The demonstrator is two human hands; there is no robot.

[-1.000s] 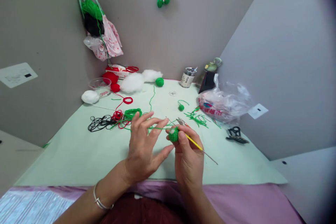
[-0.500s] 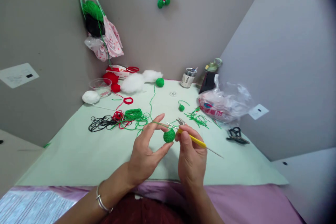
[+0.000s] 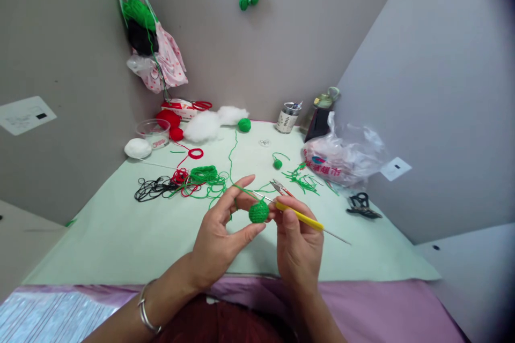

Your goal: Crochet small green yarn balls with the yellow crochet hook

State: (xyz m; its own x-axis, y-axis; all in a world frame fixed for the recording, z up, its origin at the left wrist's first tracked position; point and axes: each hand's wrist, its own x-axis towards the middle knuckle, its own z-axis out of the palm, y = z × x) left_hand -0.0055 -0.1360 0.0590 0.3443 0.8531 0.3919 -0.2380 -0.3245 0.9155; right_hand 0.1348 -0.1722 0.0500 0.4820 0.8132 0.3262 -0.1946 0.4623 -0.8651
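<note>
My left hand (image 3: 217,236) holds a small green crocheted ball (image 3: 258,211) between its thumb and fingers, with green yarn running over the raised index finger. In my right hand (image 3: 298,241) is a crochet hook with a yellow handle (image 3: 306,218). The metal tip of the hook points left and lies at the top of the ball, where the yarn meets it. Just beyond my right fingers, small snips with a red part (image 3: 281,187) lie on the table.
Tangled black yarn (image 3: 155,188) and green yarn (image 3: 204,174) lie left. White stuffing (image 3: 203,127), a green yarn ball (image 3: 244,125) and a pen tin (image 3: 287,118) stand behind. At right are a plastic bag (image 3: 341,155), green scraps (image 3: 303,179) and a black clip (image 3: 363,206).
The ball has dropped slightly in my left fingers. My right hand and the hook have shifted a little right and down, and more of the snips shows. The whole view has moved slightly.
</note>
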